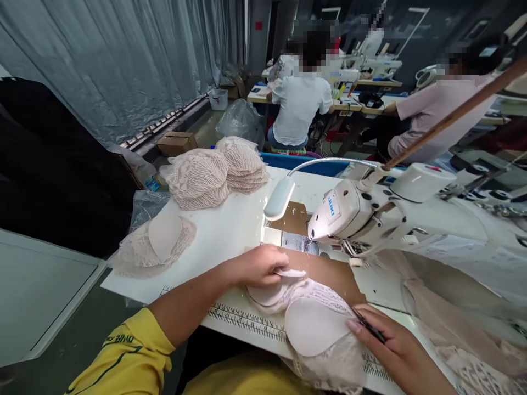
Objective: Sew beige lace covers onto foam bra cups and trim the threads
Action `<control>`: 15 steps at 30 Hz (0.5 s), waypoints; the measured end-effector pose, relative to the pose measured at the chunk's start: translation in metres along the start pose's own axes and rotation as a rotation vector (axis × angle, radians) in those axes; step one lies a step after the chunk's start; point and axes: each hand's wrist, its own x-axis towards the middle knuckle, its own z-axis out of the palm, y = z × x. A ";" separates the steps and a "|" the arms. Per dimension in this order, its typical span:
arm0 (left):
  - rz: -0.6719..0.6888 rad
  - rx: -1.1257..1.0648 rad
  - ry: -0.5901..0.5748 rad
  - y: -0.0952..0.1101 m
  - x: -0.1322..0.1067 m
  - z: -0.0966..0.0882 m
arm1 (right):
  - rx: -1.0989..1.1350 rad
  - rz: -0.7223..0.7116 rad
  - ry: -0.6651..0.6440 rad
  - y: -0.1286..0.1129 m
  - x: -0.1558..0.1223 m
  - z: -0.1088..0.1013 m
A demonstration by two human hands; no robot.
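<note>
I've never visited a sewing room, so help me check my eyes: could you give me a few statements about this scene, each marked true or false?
1. The left hand pinches pale fabric. True.
2. Both hands are empty. False: the right hand holds a slim dark tool.
3. In the picture, the lamp is left of the sewing machine. True.
4. The sleeve is red. False: the sleeve is yellow.
5. Lacy pieces lie piled on the table. True.

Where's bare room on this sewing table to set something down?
The white tabletop between the lace stacks, the separate lace piece and the left forearm looks free. It's crowded around the nearest cup, left hand, right hand and sewing machine.
</note>
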 end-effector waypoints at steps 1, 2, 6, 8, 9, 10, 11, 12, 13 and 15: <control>-0.033 -0.028 -0.051 0.004 -0.003 -0.006 | 0.015 -0.013 0.044 -0.005 0.004 0.001; -0.055 -0.059 -0.099 0.009 -0.008 -0.012 | 0.037 -0.015 0.052 -0.011 0.009 0.003; -0.081 -0.044 -0.236 0.027 -0.036 -0.042 | 0.266 0.043 -0.079 -0.047 0.037 0.013; -0.125 0.068 -0.225 0.033 -0.055 -0.058 | 0.406 0.026 -0.196 -0.068 0.054 0.025; -0.171 0.127 -0.190 0.035 -0.065 -0.066 | 0.461 -0.005 -0.238 -0.078 0.063 0.033; -0.231 0.183 -0.137 0.036 -0.074 -0.075 | 0.504 -0.045 -0.278 -0.087 0.074 0.043; -0.303 0.244 -0.072 0.035 -0.083 -0.085 | 0.530 -0.081 -0.285 -0.096 0.085 0.052; -0.376 0.317 0.000 0.033 -0.090 -0.096 | 0.544 -0.112 -0.271 -0.106 0.098 0.061; -0.438 0.405 0.080 0.030 -0.097 -0.109 | 0.553 -0.167 -0.242 -0.116 0.112 0.070; -0.525 0.618 0.283 0.021 -0.105 -0.138 | 0.556 -0.323 -0.100 -0.138 0.144 0.082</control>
